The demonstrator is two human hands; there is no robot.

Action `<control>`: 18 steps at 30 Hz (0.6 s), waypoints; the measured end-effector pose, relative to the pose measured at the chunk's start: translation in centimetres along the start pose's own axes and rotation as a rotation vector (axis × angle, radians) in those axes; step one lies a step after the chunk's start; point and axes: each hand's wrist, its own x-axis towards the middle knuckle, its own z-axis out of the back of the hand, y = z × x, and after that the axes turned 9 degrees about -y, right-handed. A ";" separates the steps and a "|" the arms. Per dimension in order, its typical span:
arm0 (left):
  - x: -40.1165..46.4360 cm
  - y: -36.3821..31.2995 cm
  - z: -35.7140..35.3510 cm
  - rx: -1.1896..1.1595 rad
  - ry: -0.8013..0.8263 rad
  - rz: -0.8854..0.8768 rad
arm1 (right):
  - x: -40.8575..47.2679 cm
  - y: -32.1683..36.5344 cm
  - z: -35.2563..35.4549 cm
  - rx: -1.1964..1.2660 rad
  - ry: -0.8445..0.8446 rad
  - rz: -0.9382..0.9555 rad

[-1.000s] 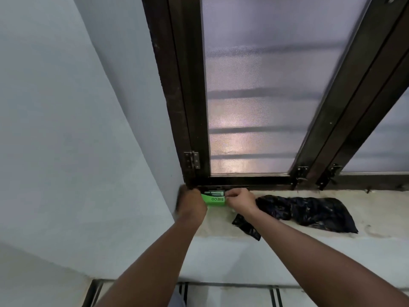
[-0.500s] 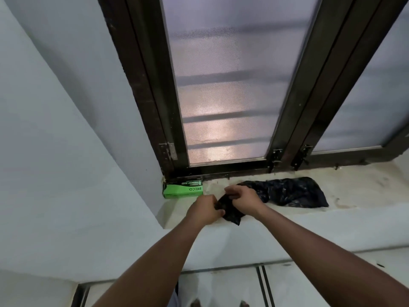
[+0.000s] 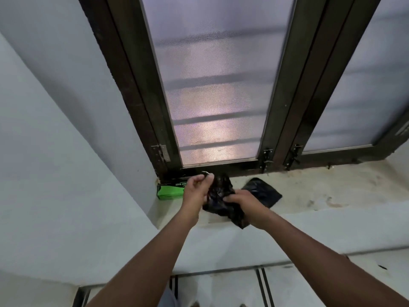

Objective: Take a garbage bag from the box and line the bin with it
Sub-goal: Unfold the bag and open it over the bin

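A crumpled black garbage bag (image 3: 223, 200) is lifted above the window sill (image 3: 321, 191), stretched between both hands. My left hand (image 3: 195, 191) pinches its upper end, and my right hand (image 3: 242, 201) grips its lower part. The green garbage bag box (image 3: 169, 191) lies on the sill in the left corner, just left of my left hand. The bag's far end (image 3: 263, 192) still lies on the sill behind my right hand. No bin is in view.
A dark-framed window (image 3: 221, 96) with frosted panes rises straight behind the sill. A pale wall (image 3: 55, 162) closes the left side. Tiled floor (image 3: 298, 286) shows below the sill's front face.
Both hands left the green box, took hold of the black bag and raised it off the sill. The bag is now bunched between them, its long spread on the sill gathered in.
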 end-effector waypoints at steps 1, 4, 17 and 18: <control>-0.2 0.3 0.4 0.071 0.041 -0.053 | -0.3 0.6 0.2 0.125 0.021 -0.044; -1.6 1.3 0.9 0.253 0.345 -0.051 | -0.8 2.2 1.1 0.313 0.003 -0.119; -6.7 1.5 -1.5 0.139 0.280 0.007 | -6.0 -0.8 3.2 0.088 0.006 -0.017; -7.5 1.6 -1.0 0.203 0.380 0.086 | -6.1 -0.5 3.2 0.167 -0.086 -0.011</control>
